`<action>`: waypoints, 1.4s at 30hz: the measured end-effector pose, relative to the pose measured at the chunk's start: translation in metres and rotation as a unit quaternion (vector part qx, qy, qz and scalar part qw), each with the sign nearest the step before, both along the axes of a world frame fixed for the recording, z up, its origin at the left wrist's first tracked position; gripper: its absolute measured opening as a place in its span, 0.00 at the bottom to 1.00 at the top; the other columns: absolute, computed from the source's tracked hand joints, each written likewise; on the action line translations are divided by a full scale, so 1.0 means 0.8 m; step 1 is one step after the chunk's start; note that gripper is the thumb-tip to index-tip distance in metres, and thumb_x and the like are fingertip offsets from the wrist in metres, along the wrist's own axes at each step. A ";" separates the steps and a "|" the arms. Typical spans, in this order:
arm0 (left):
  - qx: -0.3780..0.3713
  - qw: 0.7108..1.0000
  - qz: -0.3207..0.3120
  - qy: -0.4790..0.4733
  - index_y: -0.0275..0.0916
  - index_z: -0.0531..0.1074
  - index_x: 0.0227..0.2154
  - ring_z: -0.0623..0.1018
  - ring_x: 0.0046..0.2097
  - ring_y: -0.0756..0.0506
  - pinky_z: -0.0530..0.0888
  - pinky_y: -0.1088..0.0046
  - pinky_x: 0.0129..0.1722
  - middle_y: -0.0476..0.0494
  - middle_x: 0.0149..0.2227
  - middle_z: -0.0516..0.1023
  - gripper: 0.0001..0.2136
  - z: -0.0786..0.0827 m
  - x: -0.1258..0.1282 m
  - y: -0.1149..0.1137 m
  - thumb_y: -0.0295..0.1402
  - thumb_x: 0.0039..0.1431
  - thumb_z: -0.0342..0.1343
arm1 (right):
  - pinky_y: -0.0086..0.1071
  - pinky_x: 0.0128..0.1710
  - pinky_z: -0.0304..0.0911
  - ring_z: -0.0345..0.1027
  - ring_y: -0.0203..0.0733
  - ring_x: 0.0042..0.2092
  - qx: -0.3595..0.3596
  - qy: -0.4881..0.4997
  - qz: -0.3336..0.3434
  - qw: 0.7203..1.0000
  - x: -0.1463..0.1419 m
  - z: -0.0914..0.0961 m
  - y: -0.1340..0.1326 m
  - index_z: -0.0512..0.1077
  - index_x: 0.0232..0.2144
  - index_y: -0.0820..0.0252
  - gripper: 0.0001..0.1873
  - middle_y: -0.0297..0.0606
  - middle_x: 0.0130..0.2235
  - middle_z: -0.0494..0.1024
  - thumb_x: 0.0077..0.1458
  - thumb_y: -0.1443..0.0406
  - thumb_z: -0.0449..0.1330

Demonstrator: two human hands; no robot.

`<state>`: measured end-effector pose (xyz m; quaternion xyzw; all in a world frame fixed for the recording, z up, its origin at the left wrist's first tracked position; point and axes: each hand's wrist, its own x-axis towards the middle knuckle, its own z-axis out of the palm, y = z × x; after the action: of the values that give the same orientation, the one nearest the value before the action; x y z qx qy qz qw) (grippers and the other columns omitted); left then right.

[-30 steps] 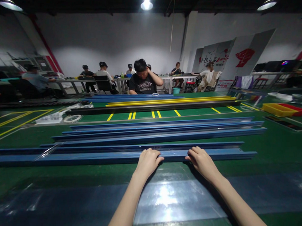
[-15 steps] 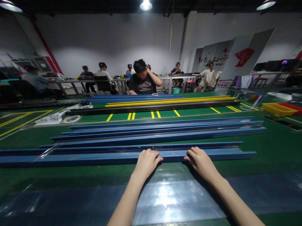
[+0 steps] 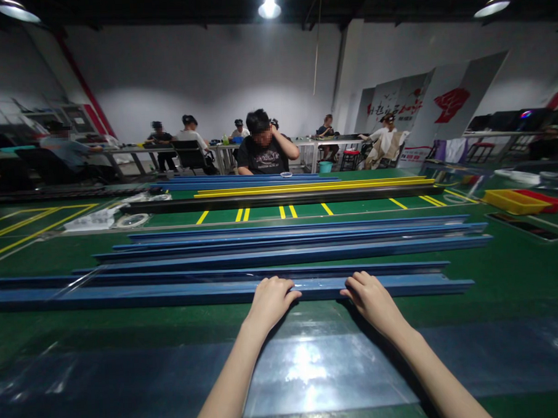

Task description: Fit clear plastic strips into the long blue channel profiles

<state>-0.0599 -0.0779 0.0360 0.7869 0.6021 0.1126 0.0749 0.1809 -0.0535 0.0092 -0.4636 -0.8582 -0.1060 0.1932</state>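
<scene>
"Where's the channel, from your end?"

"I see it lying lengthwise on the green table, the front channel, nearest of the blue ones. A clear sheet lies on the near side of it."

"And the hands?"

"Left hand and right hand each pinch its near wall, fingers curled over, thumbs in front. I'd say they're set apart to steady so long a piece; how hard they press, I can't tell."
</scene>
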 end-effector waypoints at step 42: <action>0.016 0.999 0.038 -0.001 0.38 0.72 0.32 0.72 0.42 0.44 0.67 0.73 0.39 0.43 0.37 0.73 0.16 -0.011 -0.006 0.006 0.47 0.54 0.50 | 0.31 0.31 0.50 0.58 0.40 0.32 0.002 0.001 0.003 1.000 0.001 -0.004 0.002 0.66 0.25 0.60 0.14 0.39 0.28 0.68 0.59 0.60 0.48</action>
<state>-0.0645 -0.0729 0.0272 0.7646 0.6293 0.1259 0.0586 0.1813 -0.0522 0.0063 -0.4607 -0.8591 -0.1069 0.1954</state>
